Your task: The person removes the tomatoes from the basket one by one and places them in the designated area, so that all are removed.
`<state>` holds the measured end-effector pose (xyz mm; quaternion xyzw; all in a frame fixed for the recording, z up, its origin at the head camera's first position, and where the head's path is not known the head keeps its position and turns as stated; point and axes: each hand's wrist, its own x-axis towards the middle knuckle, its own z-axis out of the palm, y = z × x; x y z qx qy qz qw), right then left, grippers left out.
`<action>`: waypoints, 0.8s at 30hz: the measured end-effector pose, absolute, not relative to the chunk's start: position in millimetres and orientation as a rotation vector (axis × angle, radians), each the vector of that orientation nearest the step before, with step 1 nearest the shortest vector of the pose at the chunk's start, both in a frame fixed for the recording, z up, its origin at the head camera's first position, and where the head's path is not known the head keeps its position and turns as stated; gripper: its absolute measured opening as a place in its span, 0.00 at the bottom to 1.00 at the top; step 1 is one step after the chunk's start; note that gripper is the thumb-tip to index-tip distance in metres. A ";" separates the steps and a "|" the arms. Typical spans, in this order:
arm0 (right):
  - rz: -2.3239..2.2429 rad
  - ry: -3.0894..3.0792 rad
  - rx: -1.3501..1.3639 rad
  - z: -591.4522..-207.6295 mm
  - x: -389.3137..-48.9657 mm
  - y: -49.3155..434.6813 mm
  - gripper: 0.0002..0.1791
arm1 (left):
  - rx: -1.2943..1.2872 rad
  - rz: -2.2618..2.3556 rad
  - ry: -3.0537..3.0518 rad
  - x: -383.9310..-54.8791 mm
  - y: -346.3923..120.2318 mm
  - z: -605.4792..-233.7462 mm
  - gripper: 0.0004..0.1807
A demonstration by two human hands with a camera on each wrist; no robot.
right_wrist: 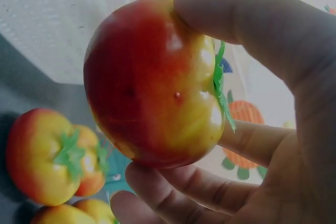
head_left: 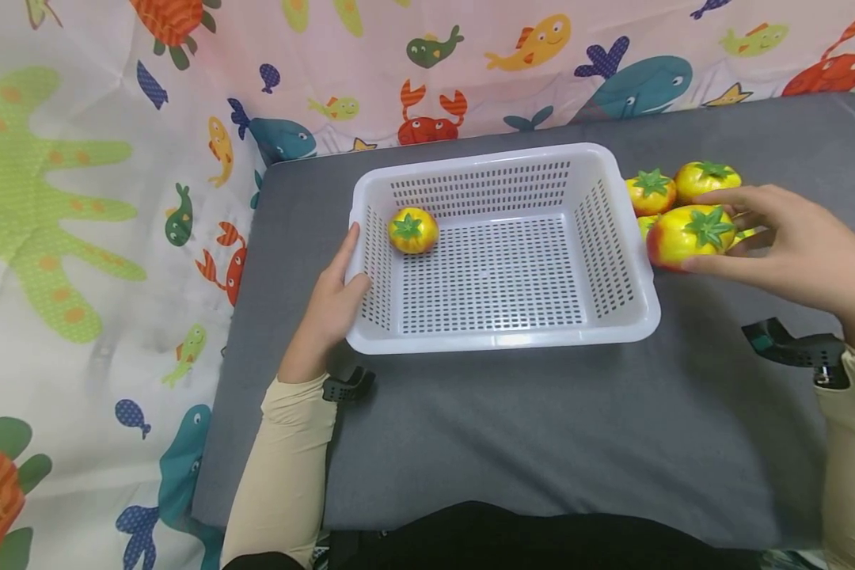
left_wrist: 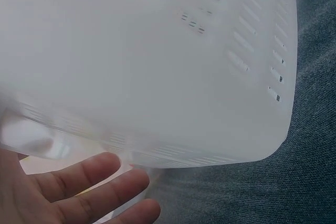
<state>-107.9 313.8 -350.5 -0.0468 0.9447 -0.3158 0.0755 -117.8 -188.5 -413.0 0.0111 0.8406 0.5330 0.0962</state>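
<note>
A white plastic basket (head_left: 502, 339) with slotted walls stands on the grey cloth, one yellow-red toy tomato (head_left: 413, 230) inside at its left end. My left hand (head_left: 333, 305) holds the basket's left rim, thumb over the edge and index finger along the outside. Some of its fingers (left_wrist: 105, 195) show loosely bent beside the white wall in the left wrist view. To the right of the basket, my right hand (head_left: 791, 245) grips another toy tomato (right_wrist: 152, 85), thumb on one side and fingers on the other. Its green leafy top faces the palm in the right wrist view.
Several more toy tomatoes (head_left: 707, 179) lie grouped close to the basket's right end, partly hidden behind the right hand. Grey cloth (head_left: 541, 427) covers the table. A sheet with printed sea animals (head_left: 427, 127) hangs along the back and left sides.
</note>
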 end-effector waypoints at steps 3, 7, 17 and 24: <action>-0.925 2.827 -0.127 -358.7 -105.4 318.5 0.44 | 0.030 1.582 2.491 -117.7 -188.3 -412.7 0.44; -0.906 2.803 -0.108 -368.9 -102.1 323.0 0.43 | 0.037 1.577 2.498 -118.1 -188.3 -413.6 0.44; -0.895 2.739 -0.093 -387.7 -99.8 328.6 0.46 | 0.014 1.568 2.498 -116.9 -188.1 -413.3 0.44; -0.891 2.709 -0.099 -401.3 -99.5 330.4 0.46 | 0.027 1.557 2.509 -117.5 -188.2 -413.6 0.44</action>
